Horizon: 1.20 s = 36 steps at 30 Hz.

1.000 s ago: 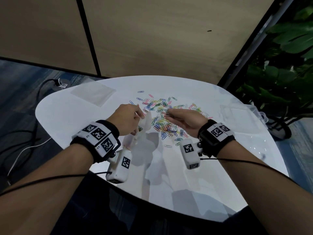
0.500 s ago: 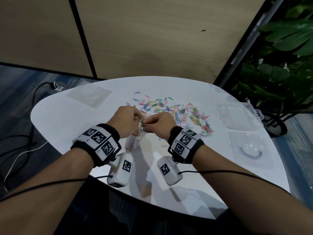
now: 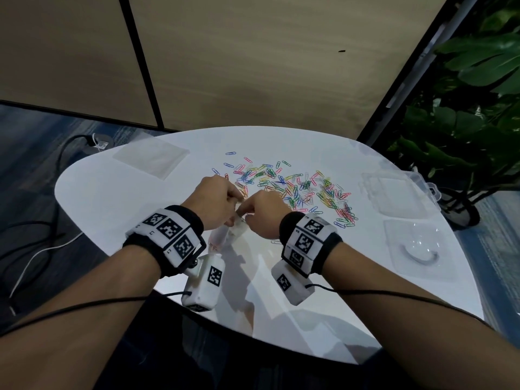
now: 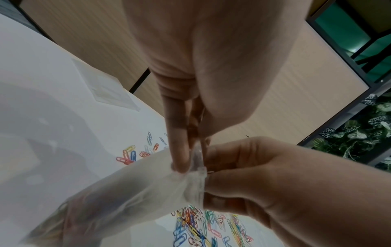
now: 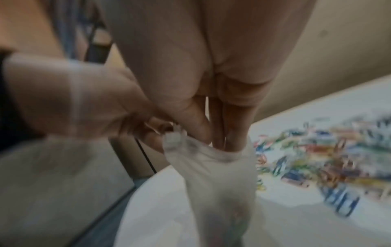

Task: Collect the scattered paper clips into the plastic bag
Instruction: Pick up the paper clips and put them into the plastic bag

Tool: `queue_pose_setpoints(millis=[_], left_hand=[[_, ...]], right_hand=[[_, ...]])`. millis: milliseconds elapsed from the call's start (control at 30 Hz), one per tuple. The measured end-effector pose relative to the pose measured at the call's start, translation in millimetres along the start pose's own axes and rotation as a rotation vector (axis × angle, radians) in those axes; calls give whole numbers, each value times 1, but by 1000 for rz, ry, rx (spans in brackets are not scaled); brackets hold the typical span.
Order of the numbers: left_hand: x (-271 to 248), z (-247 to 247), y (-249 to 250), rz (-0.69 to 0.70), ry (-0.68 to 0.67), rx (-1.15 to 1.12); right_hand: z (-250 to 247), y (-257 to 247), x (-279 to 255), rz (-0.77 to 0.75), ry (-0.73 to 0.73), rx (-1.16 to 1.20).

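lower centre of the head view: left hand and right hand meet above the near part of the white desk, both at the mouth of the clear plastic bag. left wrist view: the left fingers are pressed together, pinching the rim of the bag, which hangs toward the lower left of the frame with a few coloured clips dimly visible inside. right wrist view (blurred): the right fingers are bunched together with their tips inside the bag's mouth; whether they hold a clip cannot be told. centre of the head view, beyond the hands: scattered paper clips in many colours lie on the desk. upper left of the desk: a flat clear bag. right edge: clear plastic trays.
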State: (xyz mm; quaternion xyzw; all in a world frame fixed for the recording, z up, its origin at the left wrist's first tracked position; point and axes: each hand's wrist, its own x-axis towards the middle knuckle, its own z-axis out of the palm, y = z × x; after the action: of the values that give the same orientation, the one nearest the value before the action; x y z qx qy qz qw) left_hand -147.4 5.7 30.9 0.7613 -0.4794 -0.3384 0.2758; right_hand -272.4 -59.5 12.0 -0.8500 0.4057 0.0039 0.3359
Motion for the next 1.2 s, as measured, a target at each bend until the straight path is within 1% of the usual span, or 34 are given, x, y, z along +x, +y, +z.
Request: queue_pose_setpoints(millis=[33, 67, 133, 167, 200, 233, 300, 333, 367, 400, 433, 533, 700, 800, 833, 933, 1000, 1100, 1200], left_hand=[[0, -1, 0, 4, 4, 9], [0, -2, -1, 5, 11, 15], [2, -5, -4, -2, 28, 25], [3, -7, -6, -6, 40, 30], [4, -9, -8, -11, 50, 37], [5, -11, -10, -16, 57, 42], [5, -14, -14, -24, 62, 44], [5, -15, -16, -26, 60, 49], [5, -16, -17, -27, 57, 56], [5, -18, -18, -29, 54, 62], [5, -19, -18, -30, 53, 66], [5, -21, -19, -34, 60, 77], [6, -22, -23, -51, 55, 71], [5, -24, -26, -53, 62, 68], [5, -25, -27, -53, 62, 69], [6, -26, -28, -49, 52, 81], [7, -25, -27, -46, 44, 84], [7, -23, -25, -39, 31, 89], [8, -23, -25, -32, 28, 95]], right_hand=[[-2, 0, 0, -17, -22, 64], [-7, 0, -2, -16, -20, 186], [-18, 10, -3, 47, 47, 485], [-25, 21, -3, 78, 87, 534], [-30, 36, -2, 115, 127, 473], [-36, 54, -1, 168, 131, 315], [-38, 96, -2, 358, 11, -79], [-36, 115, -5, 466, -64, -191], [-31, 130, -8, 548, -116, -216], [-25, 141, -12, 592, -137, -197], [-19, 148, -14, 606, -129, -175], [-1, 150, -13, 555, -33, -176], [21, 130, 14, 518, 75, -115], [28, 116, 28, 432, 130, -96], [29, 113, 31, 379, 137, -127], [35, 109, 39, 221, 135, -324], [36, 109, 43, 170, 173, -379], [32, 109, 45, 144, 204, -419], [20, 114, 43, 224, 192, -343]])
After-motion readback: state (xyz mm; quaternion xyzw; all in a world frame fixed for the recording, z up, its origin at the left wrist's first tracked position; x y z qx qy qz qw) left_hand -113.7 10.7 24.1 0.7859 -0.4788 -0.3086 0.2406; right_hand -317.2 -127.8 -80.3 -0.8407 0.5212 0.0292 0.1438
